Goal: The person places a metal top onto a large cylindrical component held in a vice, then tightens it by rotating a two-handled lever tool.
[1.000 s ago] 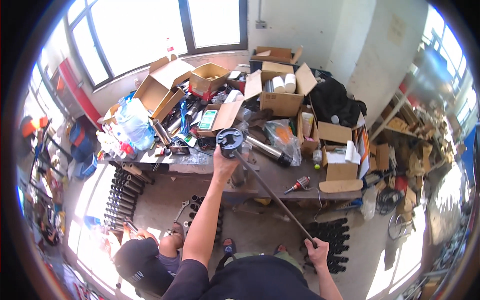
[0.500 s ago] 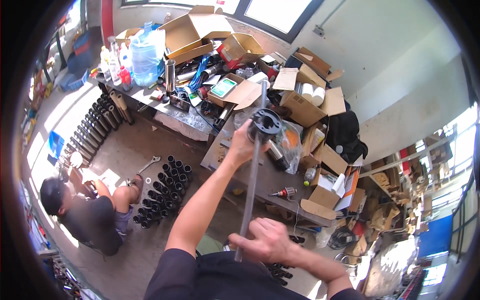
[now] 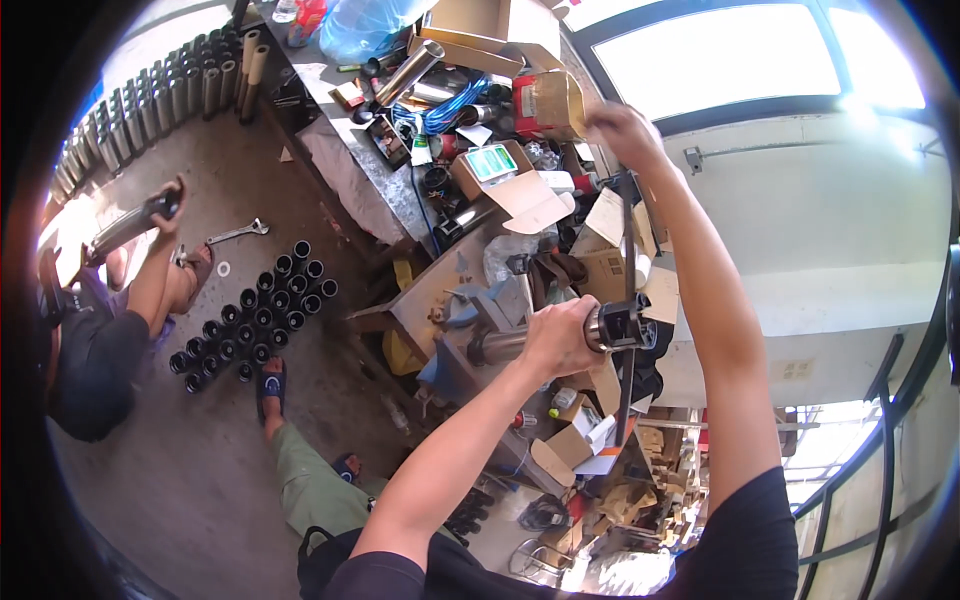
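Observation:
My left hand (image 3: pixel 562 338) is wrapped round a metal cylinder (image 3: pixel 492 347), just behind the black slotted end piece (image 3: pixel 628 326) at its right end. The cylinder runs left past a blue-grey vise (image 3: pixel 505 298) on the bench; whether the jaws clamp it is hard to see. A long dark bar (image 3: pixel 627 395) stands across the end piece, touching it. High up, near the bar's far end, my right hand (image 3: pixel 626 136) is raised and smeared by motion. I cannot tell whether its fingers touch the bar.
A cluttered bench holds cardboard boxes (image 3: pixel 548 105), a shiny tube (image 3: pixel 410 72) and blue cable (image 3: pixel 450 108). On the floor stand several black-rimmed tubes (image 3: pixel 262 310) beside a wrench (image 3: pixel 240 231). At left, a seated person (image 3: pixel 95 360) holds a metal tube (image 3: pixel 130 225) with a black end.
My right hand has gone from the bar's near end, close to my body, up to its far end. The view has shifted right. The seated person now holds up a tube.

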Motion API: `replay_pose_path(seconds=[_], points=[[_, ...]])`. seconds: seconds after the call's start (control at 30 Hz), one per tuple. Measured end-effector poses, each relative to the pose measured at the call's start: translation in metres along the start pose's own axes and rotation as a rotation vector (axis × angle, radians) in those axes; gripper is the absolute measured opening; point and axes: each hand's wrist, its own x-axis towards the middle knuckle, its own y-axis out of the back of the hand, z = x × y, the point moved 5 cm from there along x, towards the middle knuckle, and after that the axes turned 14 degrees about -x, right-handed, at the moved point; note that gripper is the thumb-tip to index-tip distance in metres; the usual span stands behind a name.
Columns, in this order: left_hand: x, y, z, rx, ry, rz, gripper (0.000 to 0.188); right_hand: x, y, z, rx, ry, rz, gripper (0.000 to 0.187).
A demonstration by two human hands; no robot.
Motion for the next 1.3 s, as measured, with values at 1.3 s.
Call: replay_pose_path(seconds=[1.3], points=[[0.038, -0.007, -0.08, -0.507, 0.311, -1.013, 0.061, -0.456, 0.047, -0.304, 1.919, -0.932, -0.523, 0.05]])
